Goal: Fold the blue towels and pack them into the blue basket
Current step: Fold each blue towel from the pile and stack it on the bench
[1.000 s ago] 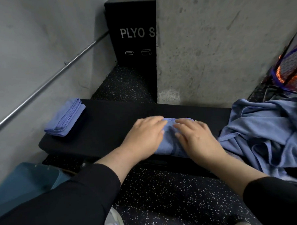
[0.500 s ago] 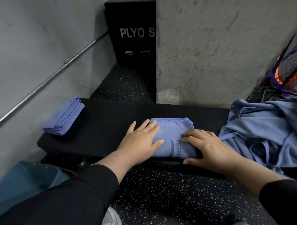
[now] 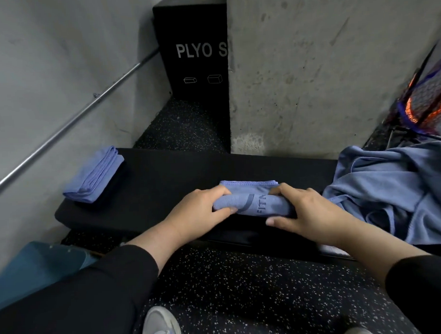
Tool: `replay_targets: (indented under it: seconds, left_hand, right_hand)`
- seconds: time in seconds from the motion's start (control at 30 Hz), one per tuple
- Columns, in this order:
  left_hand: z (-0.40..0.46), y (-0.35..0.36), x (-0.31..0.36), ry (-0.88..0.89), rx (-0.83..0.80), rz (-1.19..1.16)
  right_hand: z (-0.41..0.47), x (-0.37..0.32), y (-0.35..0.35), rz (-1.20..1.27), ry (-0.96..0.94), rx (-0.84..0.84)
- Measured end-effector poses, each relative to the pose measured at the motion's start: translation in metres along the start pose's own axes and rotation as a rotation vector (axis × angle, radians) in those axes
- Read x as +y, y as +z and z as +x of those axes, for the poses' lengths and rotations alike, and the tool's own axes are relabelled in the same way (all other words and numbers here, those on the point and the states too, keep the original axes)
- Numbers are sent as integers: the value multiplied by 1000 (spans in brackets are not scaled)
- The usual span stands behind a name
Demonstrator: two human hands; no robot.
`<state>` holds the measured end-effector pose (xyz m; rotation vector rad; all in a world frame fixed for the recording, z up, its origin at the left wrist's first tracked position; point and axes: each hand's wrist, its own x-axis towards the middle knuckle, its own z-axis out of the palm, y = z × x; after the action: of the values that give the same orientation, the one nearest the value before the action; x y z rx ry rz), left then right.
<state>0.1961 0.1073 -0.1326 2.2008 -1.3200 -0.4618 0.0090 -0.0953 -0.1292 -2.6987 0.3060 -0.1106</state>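
At frame centre a soft blue towel (image 3: pixel 251 203), stitched along its far hem and printed with letters partly covered, lies half-rolled on the matte black padded bench (image 3: pixel 164 184); the left hand (image 3: pixel 198 210) grips its left end, fingers curled over the fold; the right hand (image 3: pixel 307 211) pinches the right end, thumb low, fingers hiding the print's end; a flat folded towel (image 3: pixel 93 176) sits at the bench's left end; crumpled blue cloth (image 3: pixel 397 189) fills the right edge; the teal shape (image 3: pixel 34 268) at lower left, cut off, is perhaps the basket.
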Motion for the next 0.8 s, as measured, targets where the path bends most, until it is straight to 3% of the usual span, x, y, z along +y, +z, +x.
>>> replay_targets:
  seconds: [0.27, 0.33, 0.43, 0.53, 0.63, 0.8]
  left_hand:
    - [22, 0, 9, -154, 138, -220]
    - [25, 4, 9, -135, 202, -111]
    - [28, 10, 4, 73, 300, 265]
    - [26, 15, -1, 127, 144, 348]
    - [22, 16, -5, 11, -50, 345]
    - [21, 18, -5, -22, -67, 379]
  right_hand:
    - [18, 2, 2, 225, 253, 153]
    - [24, 4, 8, 214, 244, 230]
    - [32, 11, 18, 21, 134, 331]
    - [35, 12, 23, -194, 33, 374]
    - [32, 12, 26, -186, 68, 259]
    - [27, 14, 21, -141, 124, 14]
